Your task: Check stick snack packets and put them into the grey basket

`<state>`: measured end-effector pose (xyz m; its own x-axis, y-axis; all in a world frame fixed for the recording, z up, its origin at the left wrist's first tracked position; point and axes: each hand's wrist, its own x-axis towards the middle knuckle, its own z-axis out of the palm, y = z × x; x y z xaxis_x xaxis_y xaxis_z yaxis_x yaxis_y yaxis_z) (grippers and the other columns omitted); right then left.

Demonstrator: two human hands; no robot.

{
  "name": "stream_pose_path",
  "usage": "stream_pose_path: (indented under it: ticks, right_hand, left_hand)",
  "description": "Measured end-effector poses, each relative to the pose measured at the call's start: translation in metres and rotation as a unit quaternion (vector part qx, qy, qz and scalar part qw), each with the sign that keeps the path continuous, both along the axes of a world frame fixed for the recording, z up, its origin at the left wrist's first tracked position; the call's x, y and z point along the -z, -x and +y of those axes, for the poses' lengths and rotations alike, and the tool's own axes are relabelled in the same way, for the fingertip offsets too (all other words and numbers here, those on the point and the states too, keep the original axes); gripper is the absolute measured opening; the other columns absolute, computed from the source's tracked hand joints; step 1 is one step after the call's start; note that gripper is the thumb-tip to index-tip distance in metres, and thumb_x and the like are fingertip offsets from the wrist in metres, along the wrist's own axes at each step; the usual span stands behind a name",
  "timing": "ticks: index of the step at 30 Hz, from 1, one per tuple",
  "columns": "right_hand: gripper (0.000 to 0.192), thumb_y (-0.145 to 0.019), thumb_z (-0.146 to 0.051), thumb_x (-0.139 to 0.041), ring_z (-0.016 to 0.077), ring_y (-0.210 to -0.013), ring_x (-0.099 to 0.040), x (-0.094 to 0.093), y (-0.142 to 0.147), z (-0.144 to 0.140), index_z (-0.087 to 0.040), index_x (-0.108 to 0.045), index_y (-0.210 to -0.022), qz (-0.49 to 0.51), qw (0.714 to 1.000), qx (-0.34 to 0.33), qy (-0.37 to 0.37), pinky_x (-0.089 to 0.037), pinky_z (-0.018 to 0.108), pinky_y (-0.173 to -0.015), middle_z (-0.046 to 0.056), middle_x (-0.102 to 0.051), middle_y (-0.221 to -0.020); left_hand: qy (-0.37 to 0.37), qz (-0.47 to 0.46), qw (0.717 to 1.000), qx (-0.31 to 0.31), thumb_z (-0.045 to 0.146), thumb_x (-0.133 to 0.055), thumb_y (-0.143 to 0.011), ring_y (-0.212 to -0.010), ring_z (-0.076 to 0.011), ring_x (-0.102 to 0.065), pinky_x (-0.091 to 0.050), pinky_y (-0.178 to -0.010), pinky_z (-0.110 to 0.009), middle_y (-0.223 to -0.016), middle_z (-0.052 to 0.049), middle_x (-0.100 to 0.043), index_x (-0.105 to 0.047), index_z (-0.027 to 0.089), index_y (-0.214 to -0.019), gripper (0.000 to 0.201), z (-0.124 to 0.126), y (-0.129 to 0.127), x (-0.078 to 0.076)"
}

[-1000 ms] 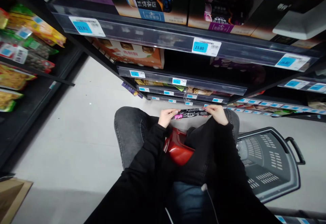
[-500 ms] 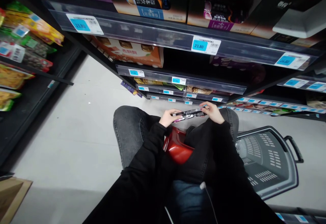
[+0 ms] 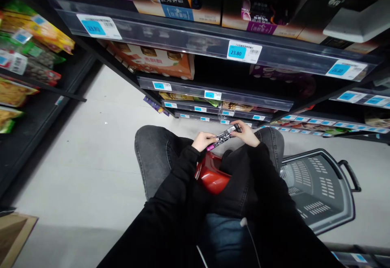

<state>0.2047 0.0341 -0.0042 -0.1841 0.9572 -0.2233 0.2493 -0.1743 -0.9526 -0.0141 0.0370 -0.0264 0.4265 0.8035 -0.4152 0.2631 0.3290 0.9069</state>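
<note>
Between my hands is a slim stick packet [image 3: 224, 136], black and silver with white print and a pink end. My left hand [image 3: 203, 141] pinches it near the pink lower-left end. At the upper-right end, my right hand [image 3: 245, 133] grips it with thumb and fingers. The packet slants up to the right, above my lap and in front of the low shelves. Beneath the hands, a shiny red object [image 3: 213, 176] shows between my legs; its kind cannot be made out.
A grey shopping basket [image 3: 319, 190] with a black handle stands on the floor to the right. Shelves hold boxed drinks [image 3: 152, 62] and price labels [image 3: 244, 51] ahead. Bagged snacks [image 3: 36, 52] fill a rack at left. A cardboard box [image 3: 18, 235] sits at lower left.
The stick packet has turned to a steeper slant, its printed side and pink end now showing more. My right hand has shifted left, closer to my left hand.
</note>
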Motion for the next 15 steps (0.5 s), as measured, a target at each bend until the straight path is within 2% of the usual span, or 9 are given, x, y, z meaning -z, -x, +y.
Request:
stream_pose_path:
  ticks: [5, 8, 12, 15]
  right_hand:
    - [0.035, -0.060, -0.032, -0.068, 0.0152, -0.075, -0.054, -0.001, 0.006, 0.001, -0.017, -0.057, -0.089, -0.068, 0.997, 0.015, -0.043, -0.044, 0.030, -0.072, 0.002, -0.060, -0.084]
    - [0.032, -0.060, -0.033, -0.067, 0.0143, -0.072, -0.053, -0.001, 0.006, 0.001, -0.016, -0.059, -0.085, -0.077, 0.996, 0.021, -0.045, -0.042, 0.028, -0.069, 0.002, -0.060, -0.084]
    - [0.037, -0.060, -0.033, -0.067, 0.0128, -0.067, -0.054, 0.001, 0.007, 0.001, -0.015, -0.061, -0.091, -0.036, 0.999, -0.032, 0.000, -0.043, 0.027, -0.065, 0.002, -0.061, -0.083]
    - [0.037, -0.059, -0.032, -0.068, 0.0127, -0.067, -0.055, 0.002, 0.009, 0.002, -0.014, -0.063, -0.090, -0.020, 0.997, -0.070, 0.024, -0.044, 0.026, -0.066, 0.003, -0.063, -0.081]
  left_hand:
    - [0.010, -0.012, 1.000, 0.002, 0.037, -0.066, -0.061, -0.057, -0.0145, -0.058, -0.043, -0.056, -0.023, -0.063, -0.004, -0.067, -0.069, 0.010, -0.071, 0.028, -0.001, -0.003, 0.000]
    - [0.037, -0.038, 0.998, 0.037, 0.035, -0.068, -0.059, -0.053, -0.0117, -0.054, -0.041, -0.054, -0.022, -0.058, -0.002, -0.064, -0.067, 0.010, -0.074, 0.029, -0.002, -0.004, -0.004]
    - [0.029, -0.062, 0.993, 0.099, 0.033, -0.068, -0.060, -0.049, -0.0080, -0.046, -0.035, -0.051, -0.020, -0.053, 0.004, -0.055, -0.065, 0.010, -0.082, 0.032, -0.008, -0.010, -0.010]
    - [-0.003, -0.065, 0.995, 0.082, 0.036, -0.064, -0.065, -0.052, -0.0088, -0.047, -0.035, -0.052, -0.021, -0.056, 0.003, -0.054, -0.064, 0.009, -0.079, 0.030, -0.014, -0.017, -0.011]
